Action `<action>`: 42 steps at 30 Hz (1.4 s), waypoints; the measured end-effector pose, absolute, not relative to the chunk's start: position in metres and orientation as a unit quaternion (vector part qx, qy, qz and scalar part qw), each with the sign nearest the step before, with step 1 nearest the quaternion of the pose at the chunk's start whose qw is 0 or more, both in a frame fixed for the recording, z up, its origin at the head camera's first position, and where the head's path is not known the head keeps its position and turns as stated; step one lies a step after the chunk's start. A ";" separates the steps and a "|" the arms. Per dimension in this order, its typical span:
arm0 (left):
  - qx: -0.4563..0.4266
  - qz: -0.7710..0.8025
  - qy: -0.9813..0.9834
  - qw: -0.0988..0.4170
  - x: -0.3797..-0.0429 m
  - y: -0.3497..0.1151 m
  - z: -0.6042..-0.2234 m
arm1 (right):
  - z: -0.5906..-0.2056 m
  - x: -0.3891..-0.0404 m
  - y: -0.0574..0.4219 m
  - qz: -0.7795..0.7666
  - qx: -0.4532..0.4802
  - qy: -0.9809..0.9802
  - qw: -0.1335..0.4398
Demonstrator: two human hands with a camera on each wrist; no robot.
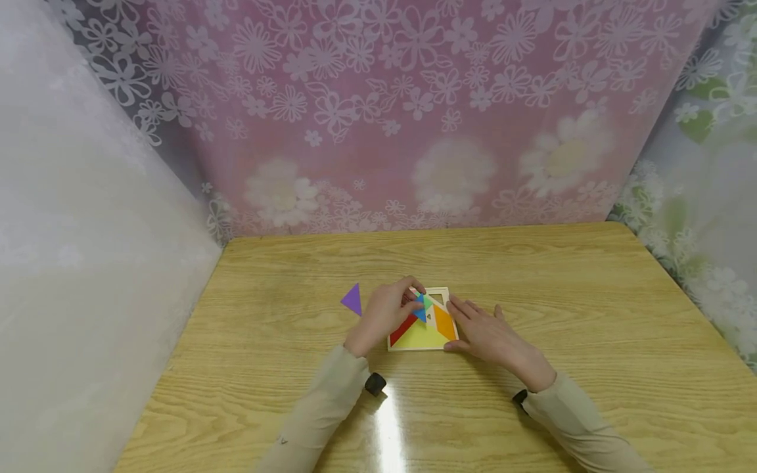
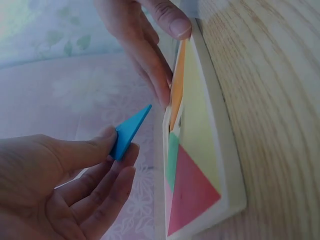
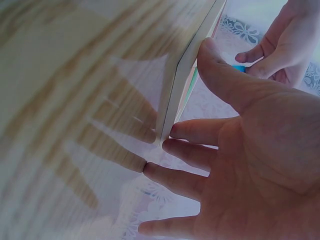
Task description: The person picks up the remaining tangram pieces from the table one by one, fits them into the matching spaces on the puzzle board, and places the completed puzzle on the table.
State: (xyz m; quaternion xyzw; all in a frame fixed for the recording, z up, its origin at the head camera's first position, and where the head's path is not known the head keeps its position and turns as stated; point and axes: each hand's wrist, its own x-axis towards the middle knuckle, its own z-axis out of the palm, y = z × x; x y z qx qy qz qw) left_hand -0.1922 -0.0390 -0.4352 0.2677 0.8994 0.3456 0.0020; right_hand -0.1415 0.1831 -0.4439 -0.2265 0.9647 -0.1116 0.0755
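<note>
My left hand (image 1: pixel 387 309) pinches a blue triangle piece (image 2: pixel 131 132) between thumb and fingers, over a wooden tangram tray (image 1: pixel 416 349). Set in the tray are a yellow triangle (image 1: pixel 420 337), a red triangle (image 2: pixel 190 195), an orange parallelogram (image 1: pixel 443 323) and a green piece (image 2: pixel 173 159). A bare wooden recess shows at the tray's far right corner. With fingers spread, my right hand (image 1: pixel 491 335) rests against the tray's right edge, its thumb at the near corner. Part of the tray is hidden behind the left hand.
A purple triangle (image 1: pixel 353 300) lies on the wooden table (image 1: pixel 266 368), left of the tray beyond the left hand. Flowered curtains (image 1: pixel 414 118) hang behind the table and at its right side. A pale sheet (image 1: pixel 100 263) borders the left.
</note>
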 end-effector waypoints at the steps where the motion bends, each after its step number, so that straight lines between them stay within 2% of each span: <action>1: 0.266 0.345 0.900 0.001 -0.193 -0.036 -0.436 | -0.444 -0.141 0.183 -0.111 -0.229 0.964 0.075; 6: 0.264 0.335 0.904 0.002 -0.197 -0.026 -0.442 | -0.443 -0.141 0.183 -0.109 -0.234 0.963 0.072; 14: 0.256 0.339 0.905 0.038 -0.202 -0.017 -0.454 | -0.443 -0.141 0.183 -0.103 -0.238 0.963 0.070; 32: 0.247 0.332 0.909 0.055 -0.204 -0.013 -0.460 | -0.442 -0.140 0.183 -0.102 -0.237 0.963 0.074; 42: 0.228 0.335 0.914 -0.023 -0.210 -0.020 -0.462 | -0.443 -0.141 0.183 -0.101 -0.233 0.964 0.074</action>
